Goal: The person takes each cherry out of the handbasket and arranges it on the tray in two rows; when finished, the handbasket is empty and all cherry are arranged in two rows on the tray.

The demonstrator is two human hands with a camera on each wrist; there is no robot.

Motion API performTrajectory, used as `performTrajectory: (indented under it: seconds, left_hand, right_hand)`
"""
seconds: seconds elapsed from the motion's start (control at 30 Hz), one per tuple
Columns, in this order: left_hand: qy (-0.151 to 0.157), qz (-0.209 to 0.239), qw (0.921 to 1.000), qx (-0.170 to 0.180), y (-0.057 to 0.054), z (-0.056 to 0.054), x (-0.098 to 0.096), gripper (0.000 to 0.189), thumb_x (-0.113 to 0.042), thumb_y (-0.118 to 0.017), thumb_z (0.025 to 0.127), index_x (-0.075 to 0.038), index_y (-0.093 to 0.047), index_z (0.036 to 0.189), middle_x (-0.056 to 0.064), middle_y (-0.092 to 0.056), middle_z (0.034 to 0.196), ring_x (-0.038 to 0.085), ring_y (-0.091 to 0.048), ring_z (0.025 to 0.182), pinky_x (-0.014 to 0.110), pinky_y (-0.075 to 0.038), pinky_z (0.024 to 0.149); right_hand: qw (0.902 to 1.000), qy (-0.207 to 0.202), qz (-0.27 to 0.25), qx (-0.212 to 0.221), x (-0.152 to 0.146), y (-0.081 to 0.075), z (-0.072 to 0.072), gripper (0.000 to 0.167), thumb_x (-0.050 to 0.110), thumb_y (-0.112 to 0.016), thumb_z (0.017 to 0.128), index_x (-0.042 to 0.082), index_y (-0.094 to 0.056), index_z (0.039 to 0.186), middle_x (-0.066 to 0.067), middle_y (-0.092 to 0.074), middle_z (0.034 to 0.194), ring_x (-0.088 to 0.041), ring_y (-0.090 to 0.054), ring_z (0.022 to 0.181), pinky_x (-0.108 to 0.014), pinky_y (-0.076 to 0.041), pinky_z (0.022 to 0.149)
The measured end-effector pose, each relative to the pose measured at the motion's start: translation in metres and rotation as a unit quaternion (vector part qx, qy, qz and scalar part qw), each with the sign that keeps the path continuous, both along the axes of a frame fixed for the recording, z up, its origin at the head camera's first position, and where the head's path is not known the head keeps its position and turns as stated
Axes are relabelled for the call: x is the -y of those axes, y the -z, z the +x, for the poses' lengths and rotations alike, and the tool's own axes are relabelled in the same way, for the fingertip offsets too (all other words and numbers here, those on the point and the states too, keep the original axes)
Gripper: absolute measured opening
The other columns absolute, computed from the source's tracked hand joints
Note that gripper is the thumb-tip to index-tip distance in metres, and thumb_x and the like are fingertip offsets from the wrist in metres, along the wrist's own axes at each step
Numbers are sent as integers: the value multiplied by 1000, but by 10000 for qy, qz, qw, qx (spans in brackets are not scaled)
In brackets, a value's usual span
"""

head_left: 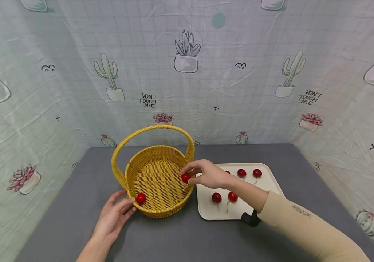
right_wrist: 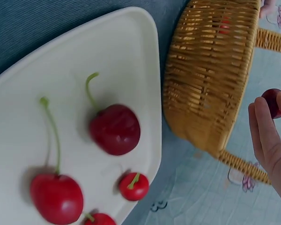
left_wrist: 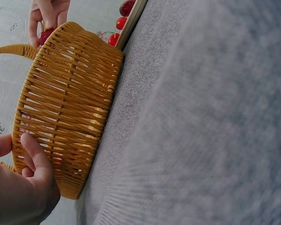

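Observation:
A yellow woven basket (head_left: 160, 213) with a tall arched handle stands left of centre in the head view, one red cherry (head_left: 141, 198) inside near its left wall. At the basket's left side, my left hand (head_left: 113, 214) grips the rim between thumb and fingers. My right hand (head_left: 209, 175) pinches another cherry (head_left: 185, 177) by the basket's right rim; in the right wrist view this cherry (right_wrist: 272, 102) appears dark red between thumb and fingertips. To the right, a white tray (head_left: 206, 214) holds several stemmed cherries, including a dark one (right_wrist: 115, 130); my right forearm partly covers the tray.
The tray and basket stand close together on a grey tabletop (head_left: 170, 240). Behind and at both sides hangs a curtain (head_left: 226, 87) printed with cactus drawings. A black object (head_left: 250, 219) shows beside the right forearm, over the tray's front edge.

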State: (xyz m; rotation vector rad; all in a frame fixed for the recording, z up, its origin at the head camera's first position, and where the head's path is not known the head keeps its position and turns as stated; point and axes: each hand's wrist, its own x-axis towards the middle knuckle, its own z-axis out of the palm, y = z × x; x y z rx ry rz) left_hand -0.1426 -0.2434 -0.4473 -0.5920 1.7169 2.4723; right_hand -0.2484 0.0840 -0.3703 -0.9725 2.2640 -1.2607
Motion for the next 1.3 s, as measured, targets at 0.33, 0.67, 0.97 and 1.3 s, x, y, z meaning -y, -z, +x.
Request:
performTrajectory:
  seconds: [0.33,0.67,0.97,1.3]
  left_hand:
    - [-16,15,10000,-15,-1,1,-1,68,-5,-66,100,-11,-24,153,10,-48,133,12,-63,96,30,-57,86]
    - [-49,29,10000,-33,-2,1,-3,68,-6,-67,99,-11,-25,153,9,-49,131,12,-63,95,29,-56,86]
    - [-62,-16,10000,18,-3,2,-4,68,-5,-66,100,-11,-24,154,10,-50,133,12,-64,96,30,-57,87]
    - [-36,-28,10000,25,-3,2,-3,69,-5,-66,100,-10,-23,154,9,-49,133,11,-64,97,30,-56,87]
  right_hand:
    - [9992,382,-112,-5,-42,-3,4,29,0,-70,96,6,-71,124,-7,-67,125,-27,-66,115,-37,-57,89]
    - [9941,1057,-200,131,-84,5,9,33,3,-72,95,8,-68,128,-9,-67,126,-30,-66,115,-38,-56,91]
    - [9887,1441,-289,283,-115,26,13,29,2,-72,95,1,-69,124,-16,-67,123,-36,-64,117,-38,-58,89]
    - [9854,1693,-113,151,-140,38,19,30,0,-73,93,-2,-69,123,-15,-68,123,-37,-64,117,-35,-58,89]
